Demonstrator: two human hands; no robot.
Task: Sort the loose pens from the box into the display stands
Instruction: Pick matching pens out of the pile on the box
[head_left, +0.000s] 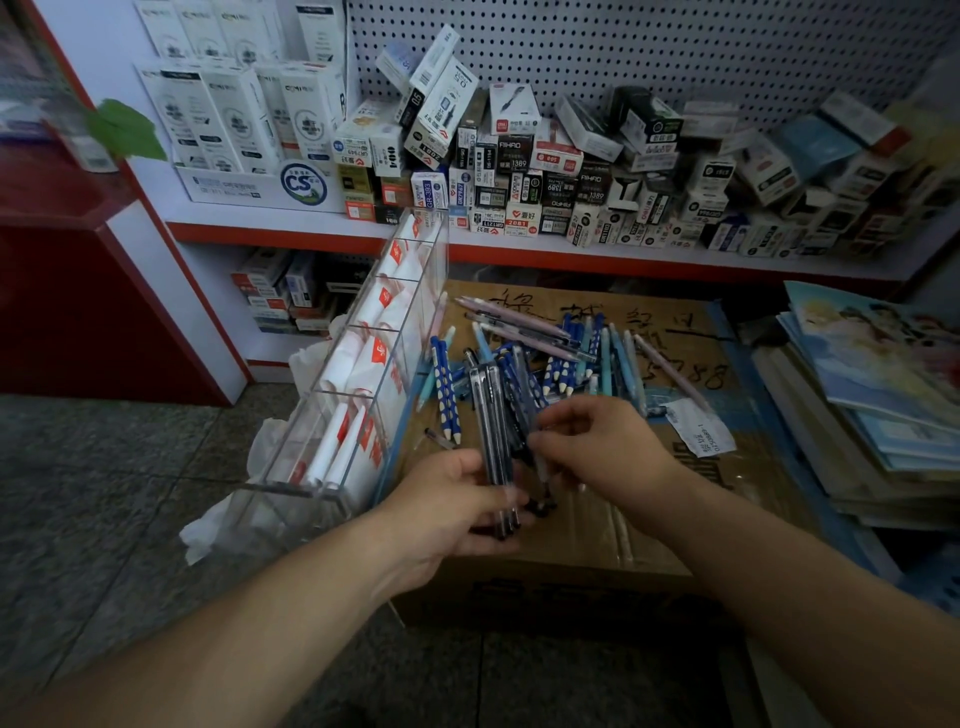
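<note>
A heap of loose pens (545, 358) in blue, pink and teal lies on top of a closed cardboard box (691, 332). My left hand (447, 509) grips a bundle of dark clear-barrelled pens (491, 415) that stands nearly upright. My right hand (602, 441) pinches one more dark pen (522, 415) against that bundle. A clear acrylic display stand (363, 374) with several compartments leans against the box's left side. White paper sleeves with red marks sit inside the compartments.
A red-edged shelf (571, 249) behind the box carries many small pen cartons under a pegboard. Stacked notebooks (878, 395) lie to the right. A white shipping label (701, 426) sticks on the box. Tiled floor (104, 493) spreads to the left.
</note>
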